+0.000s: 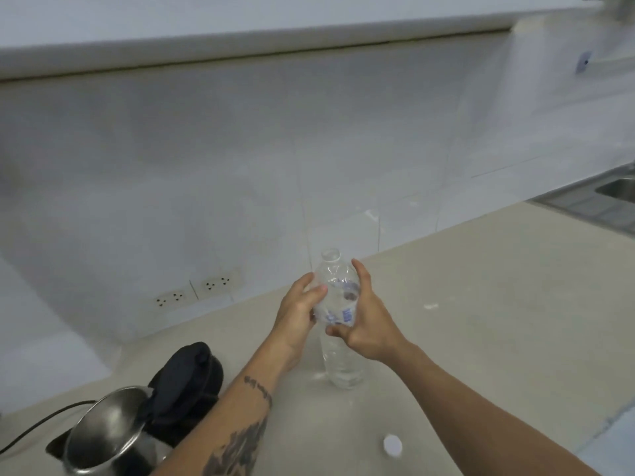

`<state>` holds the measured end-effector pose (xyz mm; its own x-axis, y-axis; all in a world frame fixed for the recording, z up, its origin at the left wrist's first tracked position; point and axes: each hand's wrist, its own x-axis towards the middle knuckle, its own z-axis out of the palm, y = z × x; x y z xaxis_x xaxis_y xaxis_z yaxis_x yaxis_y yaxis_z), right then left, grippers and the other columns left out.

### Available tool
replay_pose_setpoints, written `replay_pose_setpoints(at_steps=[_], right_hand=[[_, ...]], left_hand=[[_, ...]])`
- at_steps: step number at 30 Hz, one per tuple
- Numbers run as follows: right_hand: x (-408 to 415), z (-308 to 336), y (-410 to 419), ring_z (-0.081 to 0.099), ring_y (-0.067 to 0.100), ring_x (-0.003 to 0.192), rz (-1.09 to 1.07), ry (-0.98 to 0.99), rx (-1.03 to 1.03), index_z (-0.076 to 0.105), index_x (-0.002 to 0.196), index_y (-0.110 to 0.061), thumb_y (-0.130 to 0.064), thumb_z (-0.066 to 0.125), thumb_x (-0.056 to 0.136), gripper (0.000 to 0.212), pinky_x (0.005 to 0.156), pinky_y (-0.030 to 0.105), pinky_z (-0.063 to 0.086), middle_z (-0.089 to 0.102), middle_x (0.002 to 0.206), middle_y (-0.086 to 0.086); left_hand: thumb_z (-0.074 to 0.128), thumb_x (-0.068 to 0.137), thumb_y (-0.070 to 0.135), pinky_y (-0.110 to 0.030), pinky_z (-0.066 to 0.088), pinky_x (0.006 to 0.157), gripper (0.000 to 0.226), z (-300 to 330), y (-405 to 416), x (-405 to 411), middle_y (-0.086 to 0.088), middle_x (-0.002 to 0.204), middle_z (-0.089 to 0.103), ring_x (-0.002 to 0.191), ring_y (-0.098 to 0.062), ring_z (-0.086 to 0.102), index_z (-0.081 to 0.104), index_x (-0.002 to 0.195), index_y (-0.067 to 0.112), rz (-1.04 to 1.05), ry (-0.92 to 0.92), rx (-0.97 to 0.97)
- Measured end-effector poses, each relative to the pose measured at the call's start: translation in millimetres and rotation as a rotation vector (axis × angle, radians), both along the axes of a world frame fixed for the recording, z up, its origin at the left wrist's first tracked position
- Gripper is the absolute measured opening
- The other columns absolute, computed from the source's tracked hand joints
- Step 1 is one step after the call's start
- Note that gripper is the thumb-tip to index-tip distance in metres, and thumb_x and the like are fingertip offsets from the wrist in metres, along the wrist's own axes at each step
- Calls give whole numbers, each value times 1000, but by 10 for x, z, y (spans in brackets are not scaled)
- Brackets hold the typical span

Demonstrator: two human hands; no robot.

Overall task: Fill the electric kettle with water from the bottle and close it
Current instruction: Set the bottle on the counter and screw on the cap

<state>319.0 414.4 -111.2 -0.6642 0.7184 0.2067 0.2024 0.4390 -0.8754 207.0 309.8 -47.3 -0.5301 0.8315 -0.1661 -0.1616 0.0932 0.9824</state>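
Both the left hand (298, 312) and right hand (369, 321) grasp the uncapped water bottle (338, 324), so squeezing its thin plastic could spill water before reaching the open kettle (106, 438).

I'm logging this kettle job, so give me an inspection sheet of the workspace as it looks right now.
Surface: pale countertop, a small white scrap lying on it.
Job's things: clear bottle upright on the counter, uncapped, water inside; white cap lying loose near the front edge; steel kettle at lower left, its black lid swung open.
Clutter: nothing seen beyond the scrap.
Hands: left hand and right hand both wrapped around the bottle's upper half.
Cables: one black cord runs left from the kettle.
Surroundings: white tiled wall with two outlets; sink at far right.
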Motion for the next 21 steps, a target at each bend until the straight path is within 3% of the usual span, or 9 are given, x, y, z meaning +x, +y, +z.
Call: replay_pose_setpoints(at_steps=[3,4,7,9,12,15,18,21], right_hand=[[13,10,77,65,7,113,42,-20,-2,-6,151,-55,-32,90,64,131,96,26,50,59,136,-13],[22,13,82,67,6,110,58,-27,-4,-6,151,-54,-32,90,64,132,94,25,51,60,134,-17],[101,-12,55,66,5,111,85,-68,-16,-4,150,-53,-30,88,64,128,93,24,52,59,132,-21],[232,-123,20,64,10,113,86,-126,-21,5,147,-55,-28,86,65,119,94,29,51,59,129,-20],[517,-411,-73,58,18,121,61,-305,-42,10,153,-43,-28,86,70,114,100,36,49,52,134,-10],[792,-692,-191,57,16,110,76,-531,-51,24,157,-27,-32,83,77,99,95,31,47,55,136,3],[985,-887,-348,56,16,95,134,-705,-28,46,146,-23,-35,79,80,75,87,26,46,61,125,4],[1102,-1011,-525,59,23,108,159,-775,9,54,137,-24,-38,74,83,59,88,28,45,56,117,2]], left_hand=[[73,86,15,-15,55,71,69,-80,28,14,1,123,65,103,-9,67,39,146,24,-27,177,-54],[77,83,17,-14,54,70,77,-100,33,35,3,125,61,105,-7,64,35,147,27,-34,240,-82],[84,71,32,-34,53,94,92,-140,67,117,5,129,57,115,-14,60,32,147,33,-6,357,-140],[83,65,39,-41,49,101,95,-158,83,166,3,135,56,120,-19,58,33,145,35,11,415,-174],[82,66,42,-41,47,104,93,-191,58,203,4,139,55,123,-19,55,33,144,37,29,499,-199],[81,69,44,-42,45,105,90,-225,28,204,2,142,53,126,-20,53,33,145,39,35,521,-191],[80,70,45,-41,45,105,89,-265,19,219,2,141,52,124,-19,53,32,145,39,50,553,-191],[80,71,45,-36,46,102,86,-312,2,240,4,133,55,119,-18,56,33,143,39,67,584,-179]])
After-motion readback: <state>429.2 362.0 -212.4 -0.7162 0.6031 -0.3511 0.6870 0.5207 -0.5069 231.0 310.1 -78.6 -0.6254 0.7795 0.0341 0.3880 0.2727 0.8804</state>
